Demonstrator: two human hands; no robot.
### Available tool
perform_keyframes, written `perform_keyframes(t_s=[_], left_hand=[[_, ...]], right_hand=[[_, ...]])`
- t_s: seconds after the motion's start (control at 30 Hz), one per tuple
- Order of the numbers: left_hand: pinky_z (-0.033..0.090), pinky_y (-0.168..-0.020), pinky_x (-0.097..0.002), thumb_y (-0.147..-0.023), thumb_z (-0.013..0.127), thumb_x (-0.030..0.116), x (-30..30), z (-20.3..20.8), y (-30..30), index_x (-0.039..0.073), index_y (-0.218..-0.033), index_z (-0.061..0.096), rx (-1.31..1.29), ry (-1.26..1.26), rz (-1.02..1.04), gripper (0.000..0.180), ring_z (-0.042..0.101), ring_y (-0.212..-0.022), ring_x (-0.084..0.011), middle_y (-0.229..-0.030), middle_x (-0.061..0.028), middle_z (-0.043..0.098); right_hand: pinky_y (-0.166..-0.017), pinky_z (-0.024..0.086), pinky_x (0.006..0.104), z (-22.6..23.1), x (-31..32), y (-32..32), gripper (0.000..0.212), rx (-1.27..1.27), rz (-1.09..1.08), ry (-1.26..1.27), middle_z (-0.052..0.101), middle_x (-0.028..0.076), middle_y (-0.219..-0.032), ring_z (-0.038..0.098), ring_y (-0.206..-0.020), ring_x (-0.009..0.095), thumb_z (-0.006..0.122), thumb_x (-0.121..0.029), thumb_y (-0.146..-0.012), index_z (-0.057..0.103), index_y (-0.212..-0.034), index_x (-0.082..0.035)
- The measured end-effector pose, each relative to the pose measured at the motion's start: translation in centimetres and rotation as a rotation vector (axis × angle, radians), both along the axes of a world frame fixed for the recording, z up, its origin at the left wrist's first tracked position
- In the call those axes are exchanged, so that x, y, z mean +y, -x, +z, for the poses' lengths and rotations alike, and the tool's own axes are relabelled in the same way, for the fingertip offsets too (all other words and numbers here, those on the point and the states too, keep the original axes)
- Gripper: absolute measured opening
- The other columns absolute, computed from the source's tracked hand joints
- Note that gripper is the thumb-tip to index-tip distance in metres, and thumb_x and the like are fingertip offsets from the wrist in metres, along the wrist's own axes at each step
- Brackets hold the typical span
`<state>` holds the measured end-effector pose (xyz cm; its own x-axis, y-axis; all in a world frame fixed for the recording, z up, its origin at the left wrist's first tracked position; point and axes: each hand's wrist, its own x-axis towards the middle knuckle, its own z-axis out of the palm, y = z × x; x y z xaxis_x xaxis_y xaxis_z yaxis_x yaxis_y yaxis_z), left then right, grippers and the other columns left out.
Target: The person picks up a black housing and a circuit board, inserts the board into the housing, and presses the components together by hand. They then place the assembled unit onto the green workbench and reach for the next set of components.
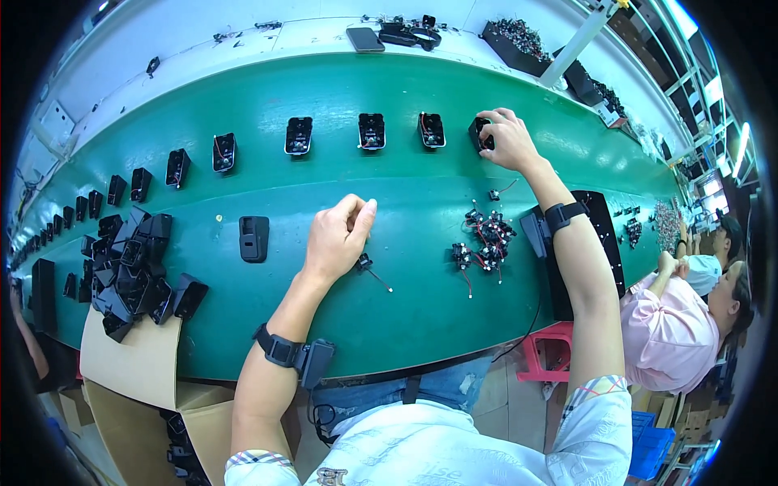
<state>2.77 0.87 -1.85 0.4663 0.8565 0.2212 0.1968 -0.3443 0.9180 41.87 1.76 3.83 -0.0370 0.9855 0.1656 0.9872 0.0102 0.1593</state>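
My right hand (506, 139) reaches to the far right of the green table, its fingers wrapped round a black plastic housing (480, 130) that stands at the end of a curved row. Nearer to me, my left hand (334, 241) hovers over the middle of the table with fingers curled in; anything inside them is hidden. Close by its right edge is a small black part with a thin wire (365, 263). Between my forearms lies a pile of similar small wired parts (489, 239), with one loose wired part (495, 195) just beyond it.
Open black housings (298, 136) form the row leftward. A black case (254, 239) lies left of my left hand. Heaped housings (130, 267) spill by a cardboard box (134, 356). A black bin (596, 251) stands beside my right forearm. Other people sit at the right.
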Motion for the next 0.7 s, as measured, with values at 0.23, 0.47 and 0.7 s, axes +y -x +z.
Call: perform_keyframes(t_s=[0.23, 0.47, 0.7], left_hand=[[0.045, -0.054, -0.0274, -0.105, 0.059, 0.030, -0.1, 0.4, 0.2, 0.000, -0.087, 0.065, 0.062, -0.029, -0.024, 0.035, 0.060, -0.058, -0.0094, -0.063, -0.0047, 0.064], [0.045, -0.054, -0.0273, -0.105, 0.060, 0.030, 0.0, 0.1, 0.2, 0.000, -0.087, 0.065, 0.067, -0.031, -0.024, 0.035, 0.061, -0.059, -0.0093, -0.064, -0.0049, 0.065], [0.046, -0.054, -0.0365, -0.100, 0.065, 0.027, -0.1, 0.4, 0.1, 0.001, -0.081, 0.064, 0.008, -0.054, 0.007, 0.032, 0.062, -0.055, -0.0217, -0.063, -0.0101, 0.064]], right_hand=[[-0.113, 0.041, 0.0494, -0.4, 0.1, -0.7, 0.024, 0.013, -0.018, 0.028, 0.058, 0.005, -0.145, 0.044, -0.140, 0.035, 0.086, -0.021, -0.069, 0.078, -0.090, -0.013], [-0.114, 0.040, 0.0495, -0.1, -0.1, -0.4, 0.028, 0.023, -0.013, 0.053, 0.055, 0.007, -0.147, 0.042, -0.142, 0.036, 0.086, -0.021, -0.068, 0.076, -0.094, -0.014], [-0.117, 0.037, 0.0509, 2.5, -2.8, 0.8, 0.043, -0.023, 0.076, -0.051, 0.054, 0.008, -0.148, 0.041, -0.144, 0.036, 0.085, -0.021, -0.072, 0.072, -0.112, -0.015]])
